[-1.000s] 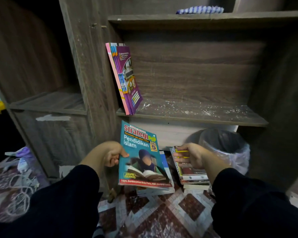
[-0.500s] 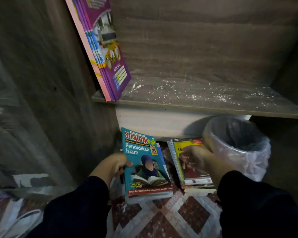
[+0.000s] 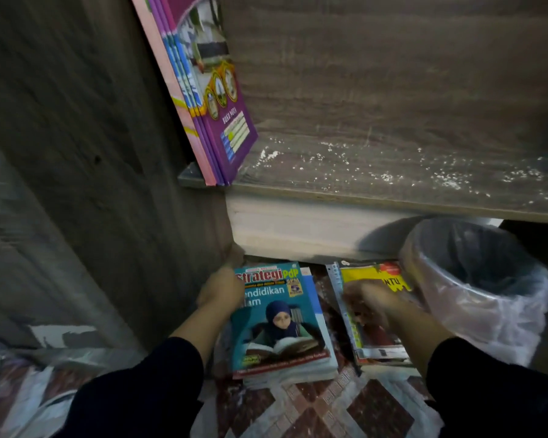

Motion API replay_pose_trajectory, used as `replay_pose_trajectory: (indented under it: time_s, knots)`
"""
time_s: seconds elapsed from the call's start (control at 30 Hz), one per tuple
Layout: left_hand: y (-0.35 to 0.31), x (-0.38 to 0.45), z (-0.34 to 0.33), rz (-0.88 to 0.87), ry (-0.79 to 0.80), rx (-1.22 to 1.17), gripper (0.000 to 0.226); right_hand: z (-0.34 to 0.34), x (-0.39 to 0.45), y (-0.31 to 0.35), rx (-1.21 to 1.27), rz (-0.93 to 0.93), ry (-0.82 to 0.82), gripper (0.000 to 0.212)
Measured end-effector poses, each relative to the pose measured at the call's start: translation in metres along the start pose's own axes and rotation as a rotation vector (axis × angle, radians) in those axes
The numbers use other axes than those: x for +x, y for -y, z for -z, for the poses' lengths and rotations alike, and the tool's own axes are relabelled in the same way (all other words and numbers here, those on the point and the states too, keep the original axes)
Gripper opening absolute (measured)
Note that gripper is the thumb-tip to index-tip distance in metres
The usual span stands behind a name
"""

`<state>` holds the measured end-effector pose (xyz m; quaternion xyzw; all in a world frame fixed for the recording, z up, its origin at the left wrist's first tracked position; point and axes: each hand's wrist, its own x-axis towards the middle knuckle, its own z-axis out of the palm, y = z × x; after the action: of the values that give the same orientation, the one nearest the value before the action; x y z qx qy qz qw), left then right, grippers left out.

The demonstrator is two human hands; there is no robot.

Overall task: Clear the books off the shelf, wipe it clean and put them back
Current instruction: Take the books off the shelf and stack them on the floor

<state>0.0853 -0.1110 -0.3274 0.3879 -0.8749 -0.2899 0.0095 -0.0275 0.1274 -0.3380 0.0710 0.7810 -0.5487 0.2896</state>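
My left hand grips the glossy teal book on a floor pile. My right hand rests on the yellow book; its fingers are blurred. Thin purple books lean at the left of the dusty wooden shelf.
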Motion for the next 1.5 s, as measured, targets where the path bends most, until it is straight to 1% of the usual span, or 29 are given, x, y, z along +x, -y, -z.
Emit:
replay_pose_trajectory:
  time_s: [0.03, 0.07, 0.1, 0.13, 0.17, 0.2, 0.3, 0.37, 0.5, 0.6, 0.7, 0.87, 0.97, 1.07, 1.17, 1.27, 1.3, 1.37, 1.4, 1.47, 1.5]
  knots:
    - [-0.006, -0.007, 0.016, -0.044, -0.185, -0.032, 0.025, -0.001, -0.007, 0.005, -0.005, 0.054, 0.003, 0.019]
    - [-0.014, -0.017, 0.037, -0.124, -0.377, -0.109, 0.022, -0.003, -0.017, 0.013, -0.013, 0.120, 0.005, 0.020]
    - [-0.022, -0.024, 0.053, -0.222, -0.544, -0.207, 0.018, -0.004, -0.024, 0.021, -0.011, 0.182, 0.005, 0.021]
    - [-0.032, -0.031, 0.073, -0.320, -0.671, -0.281, 0.015, -0.006, -0.033, 0.032, 0.005, 0.240, 0.012, 0.022]
    - [-0.041, -0.035, 0.092, -0.404, -0.757, -0.315, 0.014, -0.008, -0.042, 0.043, 0.029, 0.290, 0.025, 0.022]
    - [-0.049, -0.036, 0.110, -0.467, -0.808, -0.315, 0.016, -0.010, -0.051, 0.056, 0.047, 0.330, 0.038, 0.021]
    - [-0.075, -0.031, 0.153, -0.559, -0.897, -0.216, 0.026, -0.016, -0.078, 0.095, 0.076, 0.419, 0.088, 0.016]
    - [-0.092, -0.029, 0.171, -0.525, -0.874, -0.186, 0.028, -0.022, -0.093, 0.119, 0.077, 0.468, 0.127, 0.015]
    - [-0.119, -0.032, 0.182, -0.373, -0.819, -0.178, 0.028, -0.030, -0.110, 0.158, 0.032, 0.543, 0.170, 0.017]
    - [-0.131, -0.038, 0.180, -0.253, -0.804, -0.304, 0.030, -0.035, -0.114, 0.179, 0.043, 0.561, 0.158, 0.017]
    - [-0.140, -0.038, 0.176, -0.189, -0.803, -0.409, 0.035, -0.036, -0.114, 0.188, 0.067, 0.560, 0.148, 0.017]
    - [-0.153, -0.042, 0.187, -0.089, -0.809, -0.535, 0.035, -0.034, -0.109, 0.197, 0.092, 0.534, 0.138, 0.016]
    - [-0.152, -0.040, 0.194, -0.077, -0.800, -0.520, 0.033, -0.037, -0.108, 0.201, 0.111, 0.515, 0.143, 0.017]
    - [-0.150, -0.038, 0.199, -0.094, -0.783, -0.432, 0.033, -0.040, -0.107, 0.201, 0.104, 0.514, 0.157, 0.017]
    - [-0.157, -0.040, 0.198, -0.155, -0.737, -0.282, 0.044, -0.043, -0.108, 0.201, 0.106, 0.518, 0.170, 0.017]
    - [-0.166, -0.039, 0.199, -0.234, -0.670, -0.190, 0.058, -0.043, -0.108, 0.200, 0.116, 0.520, 0.176, 0.017]
    - [-0.168, -0.037, 0.202, -0.243, -0.653, -0.168, 0.060, -0.043, -0.108, 0.200, 0.121, 0.500, 0.193, 0.015]
    - [-0.171, -0.035, 0.211, -0.238, -0.641, -0.191, 0.057, -0.042, -0.109, 0.199, 0.155, 0.389, 0.284, 0.011]
    - [-0.171, -0.036, 0.217, -0.231, -0.640, -0.241, 0.053, -0.042, -0.111, 0.199, 0.175, 0.314, 0.353, 0.018]
    - [-0.172, -0.038, 0.228, -0.238, -0.645, -0.393, 0.042, -0.041, -0.112, 0.200, 0.264, 0.182, 0.495, 0.043]
    - [-0.173, -0.040, 0.234, -0.257, -0.636, -0.473, 0.038, -0.041, -0.113, 0.201, 0.336, 0.146, 0.539, 0.055]
